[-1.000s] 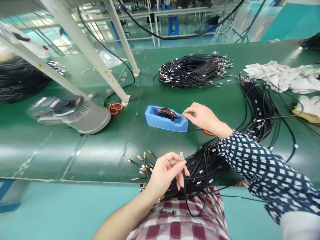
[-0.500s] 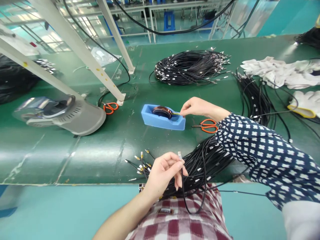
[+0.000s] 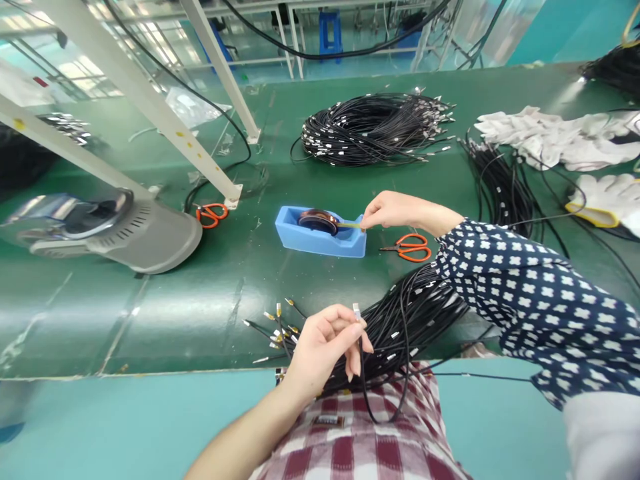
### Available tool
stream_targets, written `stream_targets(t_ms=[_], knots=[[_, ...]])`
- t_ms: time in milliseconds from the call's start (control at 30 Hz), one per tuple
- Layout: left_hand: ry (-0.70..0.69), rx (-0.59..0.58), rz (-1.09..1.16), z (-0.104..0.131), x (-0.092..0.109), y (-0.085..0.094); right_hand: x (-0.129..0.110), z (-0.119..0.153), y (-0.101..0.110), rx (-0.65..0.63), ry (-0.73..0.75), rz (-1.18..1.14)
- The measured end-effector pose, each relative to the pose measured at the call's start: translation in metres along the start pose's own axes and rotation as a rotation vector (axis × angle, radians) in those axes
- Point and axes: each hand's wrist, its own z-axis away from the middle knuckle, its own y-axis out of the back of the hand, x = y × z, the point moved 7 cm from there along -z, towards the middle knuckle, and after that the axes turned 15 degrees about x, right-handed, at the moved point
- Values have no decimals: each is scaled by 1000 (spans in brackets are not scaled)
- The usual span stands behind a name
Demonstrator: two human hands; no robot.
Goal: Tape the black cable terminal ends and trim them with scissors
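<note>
In my left hand [image 3: 325, 343], thumb and fingers pinch a black cable [image 3: 365, 387] just below its plug [image 3: 357, 311], which points up. The cable hangs in a loop over a checked cloth. My right hand [image 3: 383, 210] is closed on the end of a yellowish strip of tape [image 3: 349, 225] at the front of a blue tape dispenser [image 3: 320, 243]. The strip runs straight from the amber tape roll [image 3: 318, 221] to my fingertips. Beneath my left hand, a bundle of black cables [image 3: 420, 307] lies across the bench edge, with plugs at its left end.
Orange-handled scissors [image 3: 413, 247] lie beside the dispenser, and another pair [image 3: 212, 215] by a post foot. A coiled cable bundle [image 3: 375, 130] sits at the back. White gloves [image 3: 555, 137] and more cables [image 3: 503, 190] lie right. A grey machine [image 3: 145, 237] stands left.
My right hand has drawn the tape slightly farther from the roll, so a longer strip shows. My left hand still holds the cable. The whole view has shifted a little.
</note>
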Motion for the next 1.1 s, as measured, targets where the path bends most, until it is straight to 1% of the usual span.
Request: stream_targets(t_ms=[133, 300, 500, 633, 733, 833, 900, 1000, 1033, 1100], knots=[[6, 1, -7, 1, 0, -1, 11, -1, -1, 19, -32, -23], [3, 9, -24, 0, 0, 0, 23, -5, -5, 13, -19, -67], [7, 8, -41, 0, 0, 1, 23, -5, -5, -15, -17, -101], [15, -5, -44, 1, 1, -1, 22, -5, -6, -27, 35, -116], [22, -13, -46, 1, 2, -2, 22, -4, -8, -10, 75, -106], [22, -15, -54, 0, 2, -2, 22, -1, -10, 58, 129, -100], [20, -23, -65, 0, 2, -3, 25, 2, -10, 149, 155, -88], [10, -21, -81, 0, 2, -2, 33, 10, -13, 290, 151, -65], [5, -13, -81, 0, 3, -1, 36, 14, -15, 318, 142, -69], [-9, 10, -71, -1, 6, 2, 39, 25, -22, 319, 120, -111]])
